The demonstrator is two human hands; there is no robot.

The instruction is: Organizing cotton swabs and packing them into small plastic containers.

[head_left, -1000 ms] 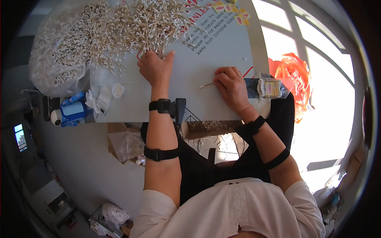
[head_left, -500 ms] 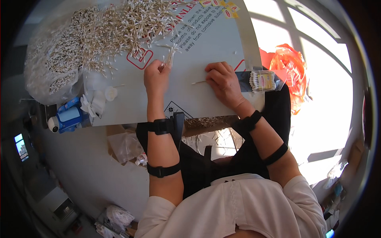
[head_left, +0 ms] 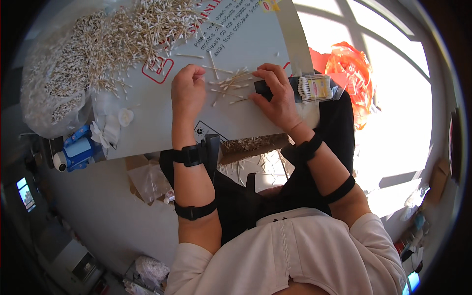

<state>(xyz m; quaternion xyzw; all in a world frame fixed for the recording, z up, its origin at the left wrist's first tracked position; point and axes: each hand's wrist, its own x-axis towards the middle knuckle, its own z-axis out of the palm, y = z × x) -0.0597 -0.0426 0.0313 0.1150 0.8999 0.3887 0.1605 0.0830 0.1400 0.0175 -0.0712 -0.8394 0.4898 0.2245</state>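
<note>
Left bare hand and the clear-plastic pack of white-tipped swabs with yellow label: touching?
Apart. The head view shows grey tabletop, loose swabs and the right hand between the left hand and the pack.

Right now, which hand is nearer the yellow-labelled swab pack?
Right. The right hand is just left of the swab pack; the left hand is farther left, beyond the loose swabs.
</note>
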